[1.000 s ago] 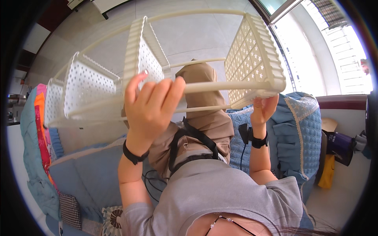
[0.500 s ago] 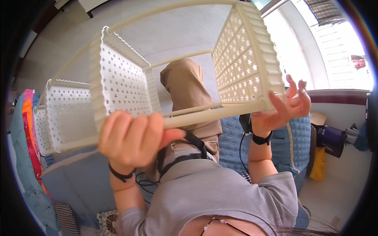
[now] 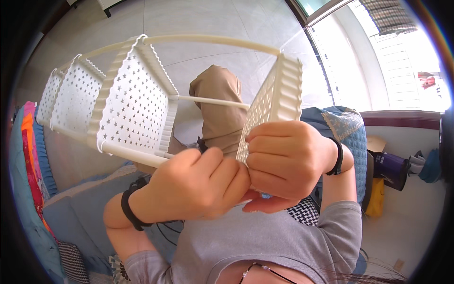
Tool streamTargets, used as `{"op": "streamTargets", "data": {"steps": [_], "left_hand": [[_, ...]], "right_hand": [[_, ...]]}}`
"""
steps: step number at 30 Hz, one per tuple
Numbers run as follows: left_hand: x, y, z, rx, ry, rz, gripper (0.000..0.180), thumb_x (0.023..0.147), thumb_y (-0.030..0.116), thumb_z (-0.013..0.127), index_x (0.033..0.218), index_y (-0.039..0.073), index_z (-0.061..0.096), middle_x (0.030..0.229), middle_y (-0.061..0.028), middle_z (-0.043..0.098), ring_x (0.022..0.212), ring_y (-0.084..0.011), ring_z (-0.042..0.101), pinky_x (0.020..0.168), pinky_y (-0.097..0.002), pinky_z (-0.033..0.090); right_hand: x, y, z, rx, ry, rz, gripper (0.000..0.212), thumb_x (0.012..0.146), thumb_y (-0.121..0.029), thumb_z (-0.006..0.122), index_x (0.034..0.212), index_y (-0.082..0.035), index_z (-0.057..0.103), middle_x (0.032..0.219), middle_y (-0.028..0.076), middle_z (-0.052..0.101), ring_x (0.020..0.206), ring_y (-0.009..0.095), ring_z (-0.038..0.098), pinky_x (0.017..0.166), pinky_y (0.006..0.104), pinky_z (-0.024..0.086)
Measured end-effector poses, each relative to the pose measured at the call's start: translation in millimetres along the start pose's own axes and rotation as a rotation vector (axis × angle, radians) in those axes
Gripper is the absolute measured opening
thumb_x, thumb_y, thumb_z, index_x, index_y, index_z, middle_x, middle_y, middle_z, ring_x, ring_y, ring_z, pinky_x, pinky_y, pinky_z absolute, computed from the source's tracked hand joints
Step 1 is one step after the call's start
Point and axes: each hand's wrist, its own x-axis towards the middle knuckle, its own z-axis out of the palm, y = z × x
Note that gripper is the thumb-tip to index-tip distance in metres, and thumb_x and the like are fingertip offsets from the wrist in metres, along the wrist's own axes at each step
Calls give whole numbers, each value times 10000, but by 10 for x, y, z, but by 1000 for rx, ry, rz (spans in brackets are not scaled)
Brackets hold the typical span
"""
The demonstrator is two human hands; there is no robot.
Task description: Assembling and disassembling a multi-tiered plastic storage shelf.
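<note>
A cream plastic storage rack lies sideways over my lap, its shelf trays pierced with star-shaped holes and joined by round poles. My left hand [image 3: 198,184] is closed around the near pole [image 3: 135,155], close to the end tray [image 3: 287,87]. Right beside it, my right hand [image 3: 291,161] is wrapped over the near corner of that end tray, its thumb underneath. The knuckles of both hands nearly touch and hide the joint between pole and tray. Further left along the poles sit a middle tray [image 3: 135,97] and more trays [image 3: 78,97].
Under the rack are my legs in brown trousers [image 3: 217,90] and a blue quilted seat cover [image 3: 85,213]. Colourful cloth [image 3: 33,165] hangs at the left. Beyond lies a tiled floor [image 3: 189,21]. On the right are a window [image 3: 378,61] and a dark purple container [image 3: 390,165].
The rack's end tray has swung left and lower. My right hand has gone from spread fingers to a closed grip on its corner. My left hand has shifted right and down along the pole.
</note>
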Motion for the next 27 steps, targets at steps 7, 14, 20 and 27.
{"op": "streamTargets", "data": {"steps": [7,14,20,27], "left_hand": [[-92,-5,-125,-335,-107,-37,264,774,309,705,732,76,588,615,13,432,505,-146,432,422,-284,325],[-154,43,-98,-254,-142,40,179,822,243,641,736,130,531,597,38,359,476,-95,350,420,-239,247],[-137,85,-93,-283,-222,52,113,730,149,674,721,98,573,572,20,365,455,-126,362,405,-263,245],[-111,85,-84,-297,-240,36,112,729,139,666,711,103,562,563,23,329,451,-120,350,405,-260,231]], "right_hand": [[34,-177,159,110,39,152,323,769,-265,667,584,-77,480,574,26,438,483,197,444,472,318,367],[-59,-208,180,17,-54,-22,262,718,-311,560,636,-67,510,581,9,432,491,173,436,489,300,332],[-148,-217,195,-56,-77,-94,326,710,-384,564,656,-67,510,585,-13,418,505,153,434,500,299,317],[-192,-196,220,-58,-63,-114,313,674,-387,561,649,-81,502,584,-25,402,504,146,421,495,301,302]]}}
